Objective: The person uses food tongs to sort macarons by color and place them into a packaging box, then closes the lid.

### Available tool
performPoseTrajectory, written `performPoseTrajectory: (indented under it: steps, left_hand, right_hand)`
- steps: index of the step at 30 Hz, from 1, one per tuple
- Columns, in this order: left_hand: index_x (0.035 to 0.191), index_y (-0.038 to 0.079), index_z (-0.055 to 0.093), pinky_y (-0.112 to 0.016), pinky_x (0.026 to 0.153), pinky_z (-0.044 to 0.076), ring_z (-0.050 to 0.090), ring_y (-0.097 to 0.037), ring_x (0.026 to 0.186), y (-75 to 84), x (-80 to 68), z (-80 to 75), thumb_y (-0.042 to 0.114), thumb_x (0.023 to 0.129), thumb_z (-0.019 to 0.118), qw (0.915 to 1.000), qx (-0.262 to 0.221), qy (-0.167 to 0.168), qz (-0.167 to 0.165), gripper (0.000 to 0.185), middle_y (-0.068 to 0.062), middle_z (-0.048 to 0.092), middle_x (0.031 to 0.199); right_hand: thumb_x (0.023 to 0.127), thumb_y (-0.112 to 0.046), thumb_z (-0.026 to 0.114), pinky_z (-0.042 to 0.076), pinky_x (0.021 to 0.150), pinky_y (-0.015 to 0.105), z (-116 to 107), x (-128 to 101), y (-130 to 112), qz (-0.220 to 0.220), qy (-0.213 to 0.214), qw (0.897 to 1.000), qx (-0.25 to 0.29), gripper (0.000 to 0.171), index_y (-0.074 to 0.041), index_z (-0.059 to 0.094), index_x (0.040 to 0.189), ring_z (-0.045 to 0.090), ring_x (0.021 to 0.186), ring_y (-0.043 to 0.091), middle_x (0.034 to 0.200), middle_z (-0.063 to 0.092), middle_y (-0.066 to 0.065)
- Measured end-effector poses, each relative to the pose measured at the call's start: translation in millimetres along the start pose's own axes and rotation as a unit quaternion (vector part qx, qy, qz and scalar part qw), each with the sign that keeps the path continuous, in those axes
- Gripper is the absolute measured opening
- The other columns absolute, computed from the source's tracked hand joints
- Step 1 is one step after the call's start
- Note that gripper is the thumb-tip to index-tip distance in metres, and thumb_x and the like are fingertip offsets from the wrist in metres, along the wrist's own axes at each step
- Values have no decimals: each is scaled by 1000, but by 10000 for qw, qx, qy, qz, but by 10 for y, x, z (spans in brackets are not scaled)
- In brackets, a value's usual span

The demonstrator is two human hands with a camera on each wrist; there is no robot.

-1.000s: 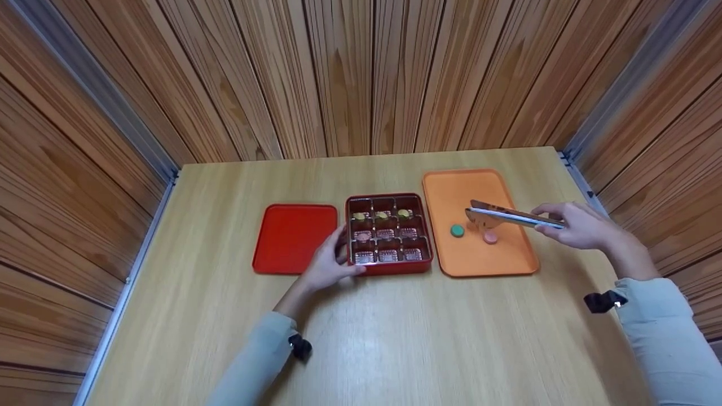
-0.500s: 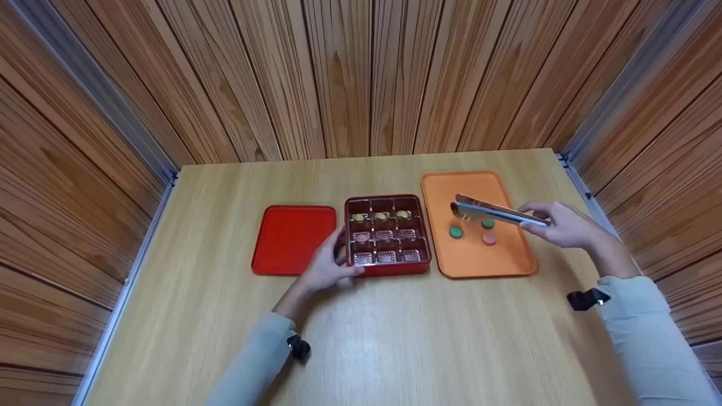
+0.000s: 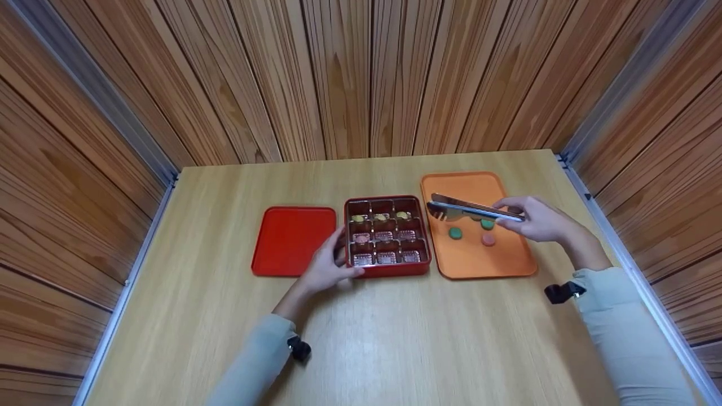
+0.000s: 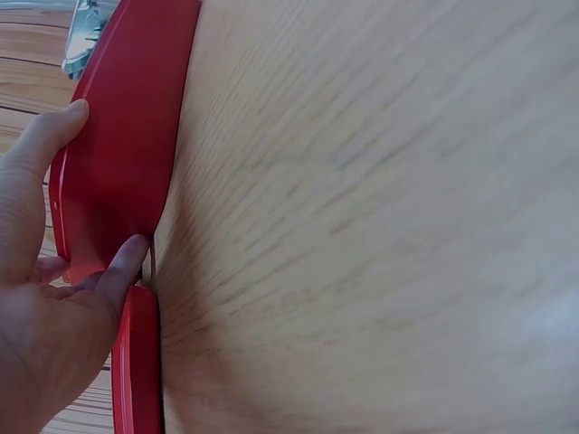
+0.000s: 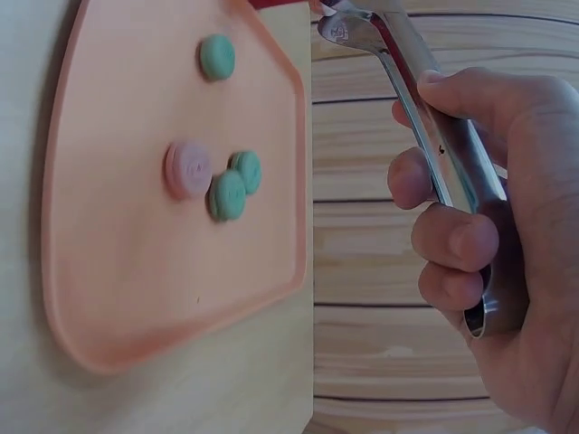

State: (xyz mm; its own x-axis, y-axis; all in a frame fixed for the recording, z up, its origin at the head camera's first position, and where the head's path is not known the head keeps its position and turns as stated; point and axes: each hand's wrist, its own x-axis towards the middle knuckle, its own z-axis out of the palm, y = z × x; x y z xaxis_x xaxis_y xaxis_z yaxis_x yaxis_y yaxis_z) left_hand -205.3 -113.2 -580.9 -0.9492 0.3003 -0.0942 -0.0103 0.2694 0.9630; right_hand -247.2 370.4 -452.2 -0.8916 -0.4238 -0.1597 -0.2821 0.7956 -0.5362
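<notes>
My left hand [image 3: 329, 268] holds the left front corner of a red divided box [image 3: 389, 270], with the thumb on the front wall. Its back row holds three yellow macarons [image 3: 381, 217]; a pink macaron [image 3: 361, 237] sits in the middle row's left compartment. My right hand [image 3: 536, 219] grips metal tongs [image 3: 479, 210] over the orange tray's left side, tips near the box's right rim. A pinkish patch shows at the tips in the right wrist view, too cut off to identify. Green macarons [image 5: 217, 57] and a pink macaron [image 5: 188, 169] lie on the orange tray [image 3: 479, 265].
A flat red lid [image 3: 293, 242] lies left of the box, close beside my left hand. The wooden table [image 3: 372, 338] extends in front of box and tray. Wood-panelled walls [image 3: 350, 79] with metal corner rails enclose the back and sides.
My right hand has carried the tongs left across the tray to the box's right edge, uncovering a green macaron beneath. My left hand has stayed on the box.
</notes>
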Motion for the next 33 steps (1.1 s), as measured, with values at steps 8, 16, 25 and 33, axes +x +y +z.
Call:
performPoseTrajectory:
  steps: [8, 16, 25, 33]
  left_hand:
    - [180, 5, 21, -53, 132, 47, 43, -44, 167, 1, 1, 4, 5, 88, 95, 9995, -170, -45, 248, 118, -26, 43, 177]
    - [180, 5, 20, -53, 133, 47, 41, -43, 168, -2, 5, 0, 6, 88, 96, 9995, -165, -93, 269, 119, -25, 42, 178]
    - [179, 2, 20, -55, 135, 45, 40, -46, 168, 12, -1, -4, 6, 87, 95, 9993, -221, -46, 296, 119, -28, 42, 178]
    - [179, 2, 20, -54, 135, 44, 40, -46, 168, 20, -10, -8, 6, 86, 96, 9996, -140, -14, 257, 120, -27, 41, 178]
  right_hand:
    - [111, -24, 72, 43, 65, 26, 72, 128, -144, -101, -28, 9999, -7, 40, -3, 70, 144, 56, 78, 17, 96, 75, 10]
    - [110, -24, 72, 45, 69, 28, 144, 217, -273, -225, -38, 9997, -120, 38, -5, 72, 143, 59, 82, 19, 97, 76, 9]
    - [111, -24, 72, 46, 59, 24, 256, 329, -412, -536, -262, 9982, 16, 36, -5, 72, 141, 61, 59, 13, 82, 73, 3]
    - [111, -26, 71, 36, 47, 22, 377, 444, -531, -335, -525, 9978, 237, 33, -13, 73, 142, 50, 49, 15, 74, 59, -2]
